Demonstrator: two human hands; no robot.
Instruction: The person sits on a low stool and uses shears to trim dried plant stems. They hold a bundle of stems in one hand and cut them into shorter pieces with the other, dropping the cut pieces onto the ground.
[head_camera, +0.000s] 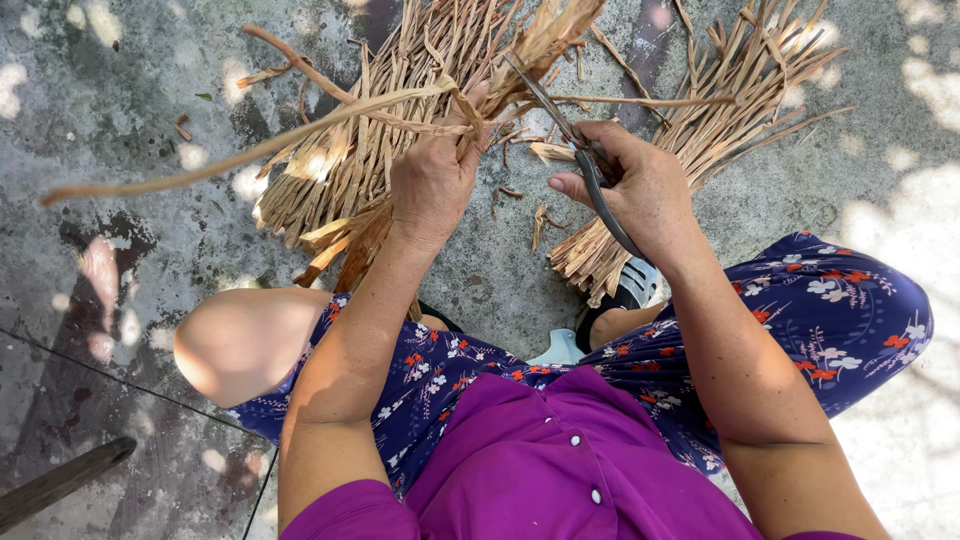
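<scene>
Two heaps of dried fibre strips (350, 170) lie on the concrete floor (120, 110) before my knees. My left hand (432, 185) is clenched on one long strip (250, 150); my right hand (640, 190) grips scissors (570, 135), blades parted at the strip's end. I judge I'm trimming; next, close the blades squarely.

dried strip piles (340, 180) crowd ahead, bare concrete (120, 110) open far left
</scene>
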